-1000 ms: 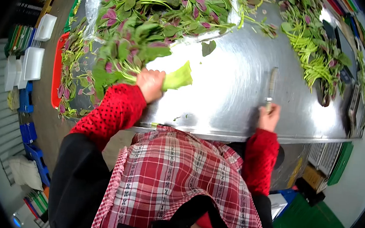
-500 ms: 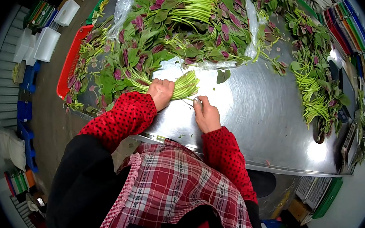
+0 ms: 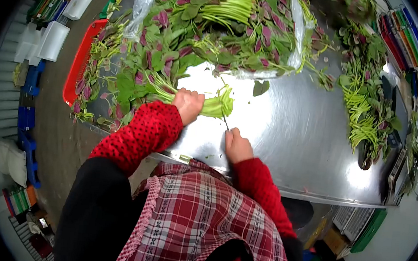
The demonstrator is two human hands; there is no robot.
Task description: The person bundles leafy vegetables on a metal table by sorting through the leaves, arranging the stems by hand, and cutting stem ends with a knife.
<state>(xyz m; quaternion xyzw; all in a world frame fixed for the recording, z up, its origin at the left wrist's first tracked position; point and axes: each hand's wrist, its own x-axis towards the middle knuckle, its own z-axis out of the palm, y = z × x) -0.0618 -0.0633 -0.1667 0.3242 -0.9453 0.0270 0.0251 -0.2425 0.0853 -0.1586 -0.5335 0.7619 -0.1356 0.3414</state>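
Note:
My left hand [image 3: 188, 105] is closed round the stems of a bunch of amaranth greens [image 3: 217, 104], which lies on its side near the table's front edge. Its pale green cut ends point right, and its green and purple leaves spread left. A thin dark strip [image 3: 226, 122] runs across the stems close to the cut ends. My right hand [image 3: 238, 146] pinches the lower end of this strip, just right of the bunch and nearer to me. Whether the strip is a cord or a tie, I cannot tell.
A large heap of amaranth [image 3: 230, 12] sits on clear plastic [image 3: 142, 8] at the back of the metal table [image 3: 298, 139]. More bunches [image 3: 357, 109] lie to the right, beside a dark device [image 3: 396, 118]. A red basket [image 3: 80, 63] stands at the left edge.
My right hand has moved slightly down and to the right, pulling the dark strip taut across the stems. The stem ends look pressed closer together. My left hand keeps its hold.

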